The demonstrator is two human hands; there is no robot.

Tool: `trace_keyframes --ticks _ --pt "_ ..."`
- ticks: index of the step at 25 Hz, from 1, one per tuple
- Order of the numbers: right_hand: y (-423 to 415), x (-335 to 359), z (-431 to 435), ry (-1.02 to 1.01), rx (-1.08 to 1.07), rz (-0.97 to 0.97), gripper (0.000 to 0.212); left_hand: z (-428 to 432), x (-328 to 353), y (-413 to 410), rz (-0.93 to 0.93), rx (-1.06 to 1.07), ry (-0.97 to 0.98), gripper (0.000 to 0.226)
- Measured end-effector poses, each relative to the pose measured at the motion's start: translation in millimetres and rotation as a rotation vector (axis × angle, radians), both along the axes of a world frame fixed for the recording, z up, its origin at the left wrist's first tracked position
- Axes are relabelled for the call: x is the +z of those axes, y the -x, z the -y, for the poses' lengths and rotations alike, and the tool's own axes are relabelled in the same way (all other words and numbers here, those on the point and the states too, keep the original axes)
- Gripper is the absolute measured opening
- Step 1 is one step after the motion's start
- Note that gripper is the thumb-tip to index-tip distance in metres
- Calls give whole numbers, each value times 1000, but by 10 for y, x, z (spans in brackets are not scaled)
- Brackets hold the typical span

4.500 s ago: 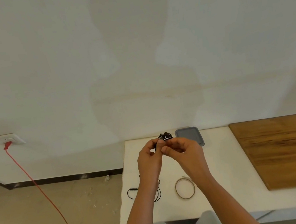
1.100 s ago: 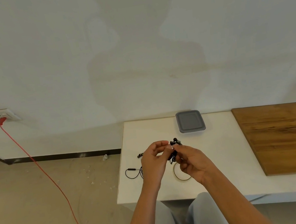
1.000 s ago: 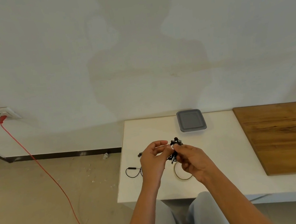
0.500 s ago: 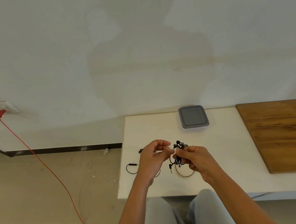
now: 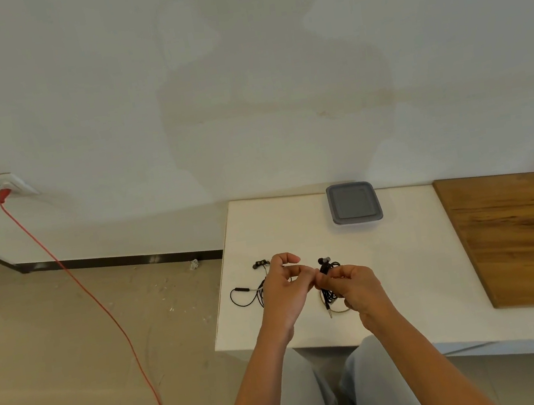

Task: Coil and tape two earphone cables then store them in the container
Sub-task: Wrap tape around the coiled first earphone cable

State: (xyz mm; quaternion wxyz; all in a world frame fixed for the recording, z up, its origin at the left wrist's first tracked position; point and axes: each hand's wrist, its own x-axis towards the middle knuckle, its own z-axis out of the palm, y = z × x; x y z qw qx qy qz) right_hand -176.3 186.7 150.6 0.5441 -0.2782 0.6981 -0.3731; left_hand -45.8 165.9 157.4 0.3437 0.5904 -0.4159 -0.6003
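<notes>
Your right hand [image 5: 358, 287] holds the coiled earphone [image 5: 328, 264], a black bundle, just above the table [image 5: 407, 268] near its front edge. Its fingers [image 5: 337, 274] are curled round the middle of the coil, w/ the earbuds sticking up at the top & the jack plug [image 5: 329, 311] hanging below the hand. Your left hand [image 5: 284, 290] is right beside it, fingertips nearly touching the right ones. Its fingers [image 5: 298, 269] are curled in narrow, thumb & forefinger close together, but this view doesn't show whether they pinch anything. Under the right hand, flat on the table, lies the tape roll [image 5: 339, 311], a thin pale ring, partly hidden. The second earphone [image 5: 242, 291] lies loose & uncoiled on the table to the left of the left hand, partly behind it, near the table's left edge. The container [image 5: 354, 203], grey lid on, sits at the back of the table by the wall, well apart from both hands. A wooden board [image 5: 523, 233] lies to the right. Off to the left, a red cable [image 5: 100, 307] runs from a wall socket [image 5: 8, 183] down across the floor.
</notes>
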Motion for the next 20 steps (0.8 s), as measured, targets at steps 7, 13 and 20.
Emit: trace_keyframes --ticks 7,13,20 --pt "-14 -40 17 152 220 -411 12 -63 -71 31 -3 86 -42 36" --pt "-71 -48 -39 280 357 -513 11 -55 -81 21 -97 108 -43 35" --pt "-181 -69 -117 350 200 -377 17 -67 -22 53 -184 202 -70 17"
